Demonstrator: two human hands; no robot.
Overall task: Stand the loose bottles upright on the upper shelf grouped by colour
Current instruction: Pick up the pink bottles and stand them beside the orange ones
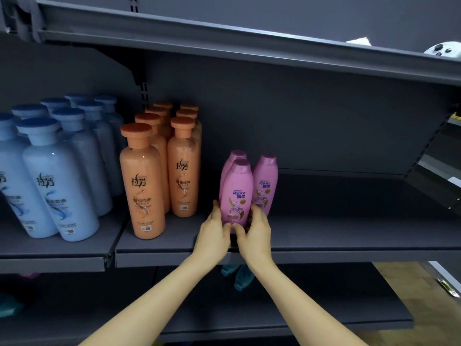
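Three pink bottles stand upright on the upper shelf point(324, 236). The front pink bottle point(237, 191) is held at its base from both sides: my left hand point(214, 231) presses its left side and my right hand point(255, 231) its right side. A second pink bottle point(265, 183) stands just behind to the right, and a third point(237, 156) is mostly hidden behind the front one. Two teal bottles point(239, 275) lie loose on the lower shelf, partly hidden under the upper shelf's edge.
Orange bottles point(159, 171) stand grouped left of the pink ones, and blue bottles point(50, 171) further left. Bare shelf stretches to the right of the pink group. Another teal object point(10, 305) lies at the lower left. A white controller point(444, 52) rests on the top shelf.
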